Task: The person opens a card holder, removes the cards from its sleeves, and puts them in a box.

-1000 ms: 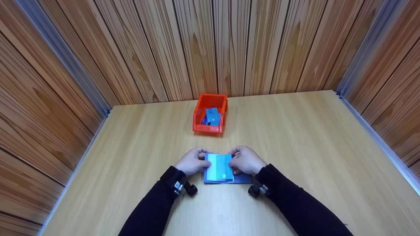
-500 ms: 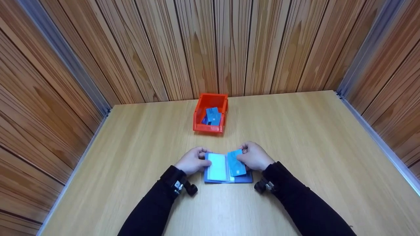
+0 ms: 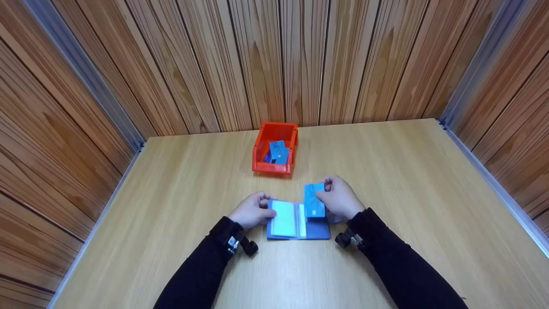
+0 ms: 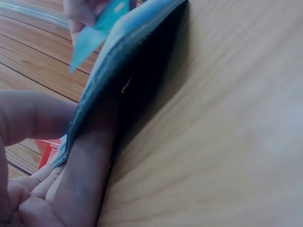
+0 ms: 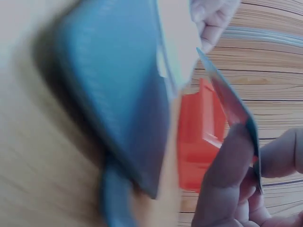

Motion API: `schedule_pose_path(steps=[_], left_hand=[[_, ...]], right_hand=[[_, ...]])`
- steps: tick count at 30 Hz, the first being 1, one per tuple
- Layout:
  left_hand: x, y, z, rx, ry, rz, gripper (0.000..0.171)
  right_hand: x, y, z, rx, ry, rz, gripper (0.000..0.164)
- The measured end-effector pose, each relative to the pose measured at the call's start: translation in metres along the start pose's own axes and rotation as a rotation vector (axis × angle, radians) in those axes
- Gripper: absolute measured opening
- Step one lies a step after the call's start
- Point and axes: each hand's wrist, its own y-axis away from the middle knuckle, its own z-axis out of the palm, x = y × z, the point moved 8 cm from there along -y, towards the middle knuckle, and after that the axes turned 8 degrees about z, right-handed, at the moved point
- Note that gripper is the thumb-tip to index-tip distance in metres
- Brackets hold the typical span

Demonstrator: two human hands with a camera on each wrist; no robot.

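A blue card holder with pale clear sleeves lies spread open on the table. Its left side is gripped by my left hand, thumb on top of the sleeves and fingers underneath, as the left wrist view shows. My right hand pinches a light blue card along its right edge, above the holder's right half. In the right wrist view the card stands edge-on between thumb and fingers, apart from the holder's dark blue cover. A blue strap extends from that cover.
Farther back on the wooden table stands a red bin holding several blue cards. Wood-panelled walls enclose the back and both sides, with metal strips along the table's side edges.
My right hand has drawn the blue card off the sleeves, first to the right, then up and away from the holder. The left hand keeps its grip in the same place.
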Motion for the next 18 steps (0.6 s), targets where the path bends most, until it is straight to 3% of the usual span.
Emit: schedule_pose_path(steps=[4, 9, 14, 18], left_hand=[[0.000, 0.001, -0.001, 0.000, 0.014, -0.003, 0.039], [0.001, 0.001, -0.002, -0.005, 0.026, -0.007, 0.040], [0.001, -0.001, -0.002, -0.002, 0.016, -0.005, 0.043], [0.001, -0.001, -0.003, 0.007, -0.045, -0.009, 0.045]], right_hand=[[-0.018, 0.003, -0.013, 0.057, -0.069, -0.036, 0.030], [-0.057, 0.002, -0.025, 0.105, -0.152, -0.113, 0.029], [-0.102, -0.010, -0.030, 0.155, -0.147, -0.193, 0.029], [-0.130, -0.028, -0.028, 0.192, -0.094, -0.243, 0.029]])
